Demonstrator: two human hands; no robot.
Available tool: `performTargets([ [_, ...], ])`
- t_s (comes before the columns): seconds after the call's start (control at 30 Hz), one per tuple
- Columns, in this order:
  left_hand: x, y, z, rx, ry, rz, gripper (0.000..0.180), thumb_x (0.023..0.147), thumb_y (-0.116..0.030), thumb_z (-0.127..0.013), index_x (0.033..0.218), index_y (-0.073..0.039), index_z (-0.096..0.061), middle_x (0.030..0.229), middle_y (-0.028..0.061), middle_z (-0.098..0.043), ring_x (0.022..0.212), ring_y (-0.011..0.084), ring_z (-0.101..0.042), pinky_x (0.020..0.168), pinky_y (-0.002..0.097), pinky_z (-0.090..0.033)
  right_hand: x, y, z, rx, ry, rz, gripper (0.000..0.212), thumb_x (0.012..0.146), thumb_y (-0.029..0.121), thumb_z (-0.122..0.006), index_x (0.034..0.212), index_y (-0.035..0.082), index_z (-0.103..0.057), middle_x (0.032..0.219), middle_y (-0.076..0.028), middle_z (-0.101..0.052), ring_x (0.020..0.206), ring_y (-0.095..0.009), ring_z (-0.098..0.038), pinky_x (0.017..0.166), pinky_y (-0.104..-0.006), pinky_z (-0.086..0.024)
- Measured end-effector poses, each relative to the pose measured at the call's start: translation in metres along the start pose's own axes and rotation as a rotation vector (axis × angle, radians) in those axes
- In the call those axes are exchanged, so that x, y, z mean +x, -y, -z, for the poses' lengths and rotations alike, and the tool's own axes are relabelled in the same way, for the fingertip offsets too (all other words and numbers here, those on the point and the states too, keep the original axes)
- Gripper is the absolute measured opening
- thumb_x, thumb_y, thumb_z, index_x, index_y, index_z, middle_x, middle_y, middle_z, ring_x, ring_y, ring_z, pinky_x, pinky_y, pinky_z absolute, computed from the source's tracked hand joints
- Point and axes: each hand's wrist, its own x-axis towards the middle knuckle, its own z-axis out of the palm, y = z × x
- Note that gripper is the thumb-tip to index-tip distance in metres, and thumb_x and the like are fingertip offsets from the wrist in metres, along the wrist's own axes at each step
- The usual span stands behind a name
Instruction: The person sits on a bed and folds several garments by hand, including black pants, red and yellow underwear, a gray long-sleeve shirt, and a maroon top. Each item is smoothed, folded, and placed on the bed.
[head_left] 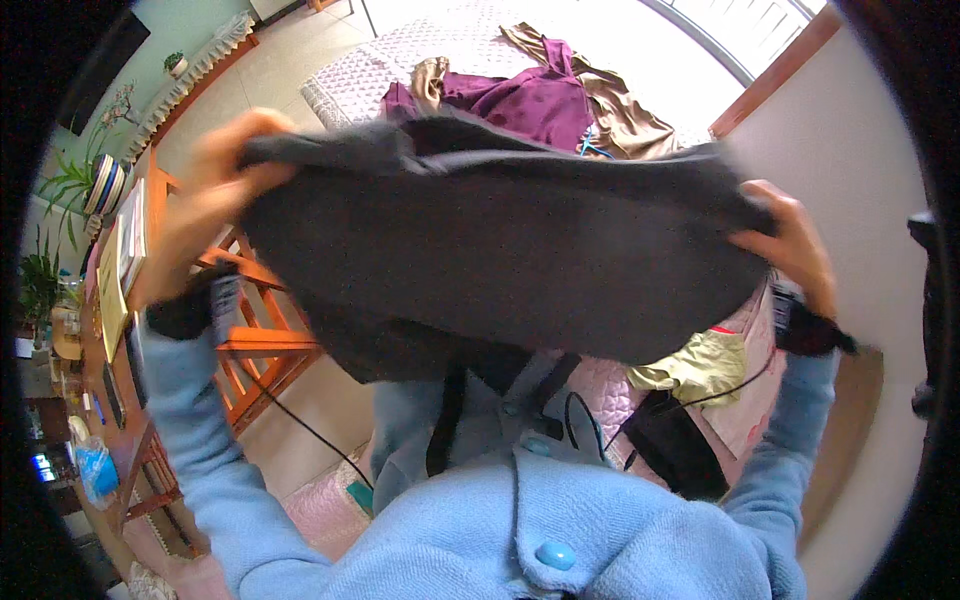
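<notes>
A dark grey piece of cloth [510,250], which looks like a garment, is stretched out in the air in front of my chest. My left hand [215,190] is closed round its upper left corner, blurred by motion. At the opposite end, my right hand [795,240] grips the right edge, thumb on the near side. The upper edge sags a little and shows a fold; the lower part hangs loose. What kind of garment it is, I cannot tell. Beyond it lie a purple garment [540,105] and a shiny tan garment [625,115].
A quilted pale pink bed cover [350,75] spreads ahead. Right of my lap lie a yellow-green cloth [700,368] and a black flat item [675,445]. An orange wooden chair [265,340] stands left, beside a cluttered desk [125,400]. Cables hang from both wristbands. A wall [840,180] rises on the right.
</notes>
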Motion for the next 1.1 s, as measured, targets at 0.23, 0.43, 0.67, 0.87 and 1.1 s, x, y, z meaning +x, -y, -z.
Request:
performTargets([
  [0.23, 0.088, -0.019, -0.019, 0.325, -0.953, -0.458, 0.018, 0.079, -0.012, -0.068, 0.090, -0.007, -0.055, 0.074, 0.0110, -0.058, 0.068, 0.0254, -0.058, 0.062, 0.0318, -0.046, 0.062, -0.028, 0.050, -0.681, -1.202, 0.220, 0.018, 0.083, 0.006, -0.063, 0.101, 0.006, -0.062, 0.093, -0.010, -0.064, 0.084, -0.023, -0.062, 0.076, -0.0315, -0.049],
  [0.43, 0.055, -0.034, -0.070, 0.260, -0.619, -0.858, 0.020, 0.063, -0.003, -0.064, 0.078, -0.010, -0.053, 0.072, 0.0048, -0.053, 0.063, 0.0200, -0.056, 0.055, 0.0282, -0.044, -0.022, -0.057, 0.055, -0.550, -1.314, 0.275, 0.033, 0.075, -0.002, -0.069, 0.107, 0.005, -0.060, 0.102, -0.006, -0.063, 0.095, -0.018, -0.059, 0.088, -0.0297, -0.045],
  [0.67, 0.050, 0.032, -0.251, 0.366, -0.143, -0.750, 0.008, 0.075, -0.016, -0.056, 0.076, -0.011, -0.049, 0.074, 0.0037, -0.047, 0.071, 0.0181, -0.054, 0.061, 0.0298, -0.045, -0.041, -0.131, -0.076, -0.742, -0.840, 0.002, 0.014, 0.076, 0.003, -0.056, 0.089, 0.008, -0.056, 0.090, -0.007, -0.061, 0.088, -0.026, -0.058, 0.080, -0.0372, -0.042],
  [0.87, 0.015, 0.073, -0.370, 0.194, 0.140, -0.620, 0.007, 0.075, -0.011, -0.055, 0.081, -0.010, -0.051, 0.078, 0.0072, -0.050, 0.075, 0.0247, -0.056, 0.066, 0.0342, -0.046, -0.083, -0.192, -0.181, -0.724, -0.200, -0.237, 0.010, 0.074, 0.008, -0.056, 0.079, 0.016, -0.059, 0.079, -0.006, -0.058, 0.082, -0.025, -0.057, 0.075, -0.0404, -0.040],
  [1.1, -0.005, 0.046, -0.335, -0.351, 0.931, -0.418, 0.023, 0.069, -0.010, -0.067, 0.087, -0.004, -0.054, 0.077, 0.0138, -0.058, 0.074, 0.0317, -0.059, 0.064, 0.0379, -0.046, -0.088, -0.255, -0.191, -0.587, 0.616, -0.659, 0.020, 0.064, 0.011, -0.062, 0.081, 0.019, -0.069, 0.088, -0.009, -0.067, 0.086, -0.030, -0.064, 0.070, -0.0440, -0.049],
])
